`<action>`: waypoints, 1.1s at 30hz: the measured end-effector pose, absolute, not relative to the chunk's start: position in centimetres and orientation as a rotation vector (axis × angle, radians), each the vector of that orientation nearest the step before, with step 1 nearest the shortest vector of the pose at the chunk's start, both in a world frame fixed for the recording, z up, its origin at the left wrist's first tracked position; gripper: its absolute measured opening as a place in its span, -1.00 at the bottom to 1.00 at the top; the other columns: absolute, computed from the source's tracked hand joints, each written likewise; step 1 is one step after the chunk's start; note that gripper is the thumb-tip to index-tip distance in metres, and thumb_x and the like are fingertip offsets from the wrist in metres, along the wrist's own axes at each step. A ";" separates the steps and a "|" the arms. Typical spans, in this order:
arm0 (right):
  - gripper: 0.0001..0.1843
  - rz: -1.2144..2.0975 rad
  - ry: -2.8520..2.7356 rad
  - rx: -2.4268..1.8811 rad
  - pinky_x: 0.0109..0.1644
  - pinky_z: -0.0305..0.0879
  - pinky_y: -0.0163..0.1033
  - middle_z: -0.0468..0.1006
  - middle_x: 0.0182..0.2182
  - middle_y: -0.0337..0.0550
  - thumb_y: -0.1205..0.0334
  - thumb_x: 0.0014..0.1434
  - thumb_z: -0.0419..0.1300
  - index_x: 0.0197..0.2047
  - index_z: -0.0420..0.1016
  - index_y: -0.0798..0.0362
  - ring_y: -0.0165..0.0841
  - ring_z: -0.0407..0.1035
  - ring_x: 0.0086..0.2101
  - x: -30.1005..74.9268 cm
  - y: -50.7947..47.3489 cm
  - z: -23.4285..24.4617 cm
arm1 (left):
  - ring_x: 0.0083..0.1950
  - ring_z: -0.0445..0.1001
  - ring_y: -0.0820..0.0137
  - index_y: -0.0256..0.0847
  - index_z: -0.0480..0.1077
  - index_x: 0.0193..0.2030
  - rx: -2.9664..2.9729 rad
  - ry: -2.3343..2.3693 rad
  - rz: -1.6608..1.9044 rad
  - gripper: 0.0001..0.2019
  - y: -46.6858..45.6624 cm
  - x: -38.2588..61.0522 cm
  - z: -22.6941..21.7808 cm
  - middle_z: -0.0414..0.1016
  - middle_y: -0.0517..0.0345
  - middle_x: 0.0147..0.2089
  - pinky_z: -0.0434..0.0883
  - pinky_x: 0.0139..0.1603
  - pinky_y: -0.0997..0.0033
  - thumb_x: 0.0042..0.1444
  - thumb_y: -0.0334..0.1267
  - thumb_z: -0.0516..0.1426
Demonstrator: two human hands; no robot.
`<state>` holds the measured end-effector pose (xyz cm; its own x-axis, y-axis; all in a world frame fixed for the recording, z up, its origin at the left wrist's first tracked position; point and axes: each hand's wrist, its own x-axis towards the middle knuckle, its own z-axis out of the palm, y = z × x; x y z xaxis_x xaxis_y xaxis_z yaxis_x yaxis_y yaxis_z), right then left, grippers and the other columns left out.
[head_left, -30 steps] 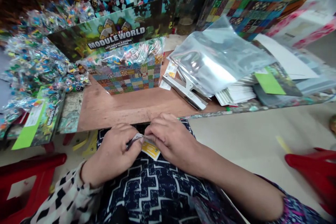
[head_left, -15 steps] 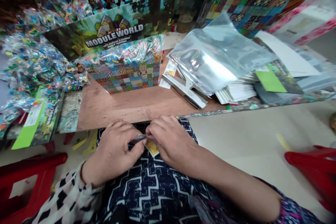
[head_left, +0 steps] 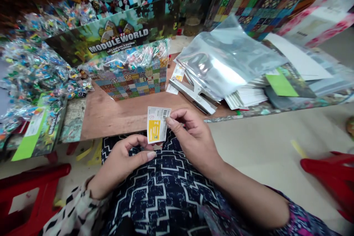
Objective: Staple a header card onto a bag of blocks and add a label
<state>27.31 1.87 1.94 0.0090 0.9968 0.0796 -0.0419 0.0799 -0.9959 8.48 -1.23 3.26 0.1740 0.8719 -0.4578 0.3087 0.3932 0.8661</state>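
Note:
My right hand [head_left: 190,136] pinches a small white and yellow sticker label [head_left: 156,128] with a barcode, held upright over the near edge of the wooden board [head_left: 129,112]. My left hand [head_left: 124,158] rests over my lap just below the label, fingers curled in a pinch on a thin strip I cannot make out. A clear bag of coloured blocks [head_left: 132,68] lies on the board beyond the label.
A metal punch tool [head_left: 195,96] and more labels [head_left: 175,77] lie right of the bag. Clear plastic bags [head_left: 226,59] cover stacked cards. A Module World box [head_left: 116,37] stands behind. Small block packets [head_left: 35,70] pile at left. Red stools [head_left: 329,177] flank me.
My right hand has lifted the label up from my lap and turned it face up. My left hand stayed low, separated from the label.

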 end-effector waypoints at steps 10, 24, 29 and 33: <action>-0.88 1.164 -1.154 -1.109 -0.18 0.40 -0.24 0.55 -0.34 -0.25 0.14 0.22 0.21 -0.28 0.44 -0.01 -0.42 0.42 -0.30 27.0 1.1 1.5 | -0.16 0.61 0.34 -0.16 0.55 -0.34 0.991 1.322 0.856 -0.86 -1.0 10.5 2.5 0.67 0.15 -0.26 0.48 0.06 0.28 0.10 -0.16 0.25; -0.71 0.899 -1.602 -1.268 -0.13 0.36 -0.15 0.58 -0.27 -0.13 0.01 0.33 0.08 -0.14 0.50 0.03 -0.30 0.45 -0.22 30.7 2.6 1.8 | -0.09 0.53 0.20 -0.10 0.52 -0.36 1.932 1.558 0.651 -0.83 -1.0 8.1 2.7 0.63 0.14 -0.24 0.35 -0.02 0.07 0.18 -0.20 0.12; -0.83 0.891 -1.667 -1.243 -0.20 0.35 -0.20 0.58 -0.33 -0.18 0.11 0.19 0.28 -0.23 0.54 0.02 -0.34 0.44 -0.29 30.7 2.6 1.7 | -0.13 0.53 0.20 -0.10 0.52 -0.38 1.995 1.581 0.587 -0.81 -1.0 8.4 2.8 0.61 0.15 -0.30 0.35 -0.10 0.12 0.16 -0.19 0.10; -0.86 0.881 -1.717 -1.228 -0.23 0.31 -0.22 0.57 -0.44 -0.26 0.24 0.24 0.20 -0.36 0.51 0.01 -0.38 0.42 -0.37 30.9 2.4 1.3 | -0.17 0.54 0.21 -0.08 0.54 -0.39 1.951 1.623 0.606 -0.83 -0.8 8.4 2.8 0.62 0.15 -0.31 0.39 -0.13 0.13 0.11 -0.16 0.13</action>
<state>30.88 2.37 1.28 -0.1794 0.9580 0.2237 0.3771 0.2770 -0.8838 8.42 -0.84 2.80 0.1790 0.9838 0.0071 0.7481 -0.1408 0.6485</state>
